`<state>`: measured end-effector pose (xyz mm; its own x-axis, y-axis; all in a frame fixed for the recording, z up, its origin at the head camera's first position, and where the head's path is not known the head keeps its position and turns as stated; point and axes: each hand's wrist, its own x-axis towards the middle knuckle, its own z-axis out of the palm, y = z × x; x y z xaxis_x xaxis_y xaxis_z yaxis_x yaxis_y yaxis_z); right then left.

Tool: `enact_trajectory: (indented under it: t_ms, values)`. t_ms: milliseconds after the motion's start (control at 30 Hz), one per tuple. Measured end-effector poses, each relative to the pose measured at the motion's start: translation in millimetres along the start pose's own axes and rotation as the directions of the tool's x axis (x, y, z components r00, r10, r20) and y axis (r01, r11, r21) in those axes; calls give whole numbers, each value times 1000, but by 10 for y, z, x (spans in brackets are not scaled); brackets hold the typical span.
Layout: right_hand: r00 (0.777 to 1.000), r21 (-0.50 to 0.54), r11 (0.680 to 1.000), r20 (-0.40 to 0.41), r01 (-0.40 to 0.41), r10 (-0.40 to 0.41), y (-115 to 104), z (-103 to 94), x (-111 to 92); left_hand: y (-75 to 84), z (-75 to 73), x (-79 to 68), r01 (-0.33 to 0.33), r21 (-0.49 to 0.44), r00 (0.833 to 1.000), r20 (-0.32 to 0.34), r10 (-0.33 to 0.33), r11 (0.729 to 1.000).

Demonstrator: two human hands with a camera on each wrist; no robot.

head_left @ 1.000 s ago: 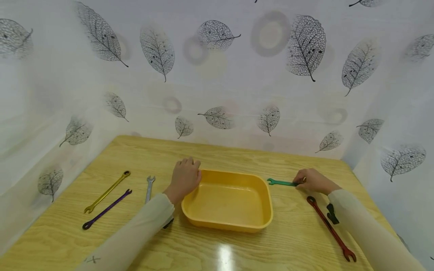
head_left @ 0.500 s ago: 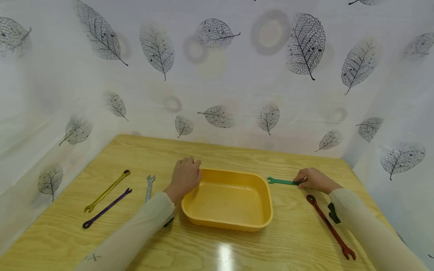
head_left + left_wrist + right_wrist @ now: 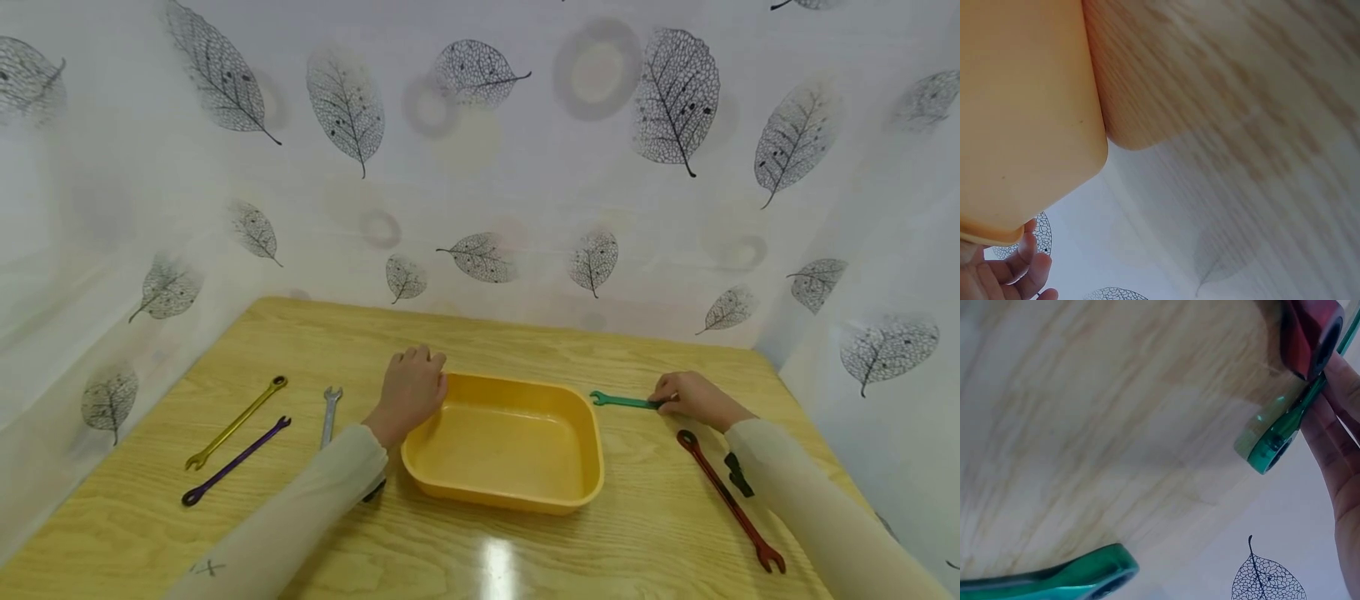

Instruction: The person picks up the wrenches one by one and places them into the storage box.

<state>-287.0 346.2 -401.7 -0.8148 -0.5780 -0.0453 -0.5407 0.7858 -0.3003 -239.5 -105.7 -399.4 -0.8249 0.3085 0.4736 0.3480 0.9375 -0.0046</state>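
One yellow tray (image 3: 502,454) is gripped at its rim by the left hand (image 3: 408,392)! One red wrench (image 3: 729,498), one yellow wrench (image 3: 236,423), one purple wrench (image 3: 237,462), one silver wrench (image 3: 328,417) are counted; right of the tray, a green wrench (image 3: 625,402) is pinched by the right hand (image 3: 699,398), a second green end (image 3: 1100,565) glimpsed, an X-like sleeve mark (image 3: 208,568) spotted.

My head cam sits well back of left hand (image 3: 411,387) and right hand (image 3: 697,398), facing forward and down. Left wrist cam: tight on yellow tray (image 3: 1029,106), looking along the fingers. Right wrist cam: close on green wrench (image 3: 621,402) at the fingertips. I see tray in head/left, wrench in head/right.
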Motion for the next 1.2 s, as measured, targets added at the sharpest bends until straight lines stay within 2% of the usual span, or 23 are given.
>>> enact_trajectory:
  t_ms: [467,800,1200]
  values:
    - [999,-34,999,-17,39,-40,-2,16,5,5,-10,-11,5,0,1000,4,-5,1000]
    - [999,-25,999,-2,38,-38,-38,-5,18,2,11,-11,12,14,1000,17,-12,1000]
    - [996,4,996,-19,91,-91,11,0,23,6,11,0,21,3,999,30,-21,1000]
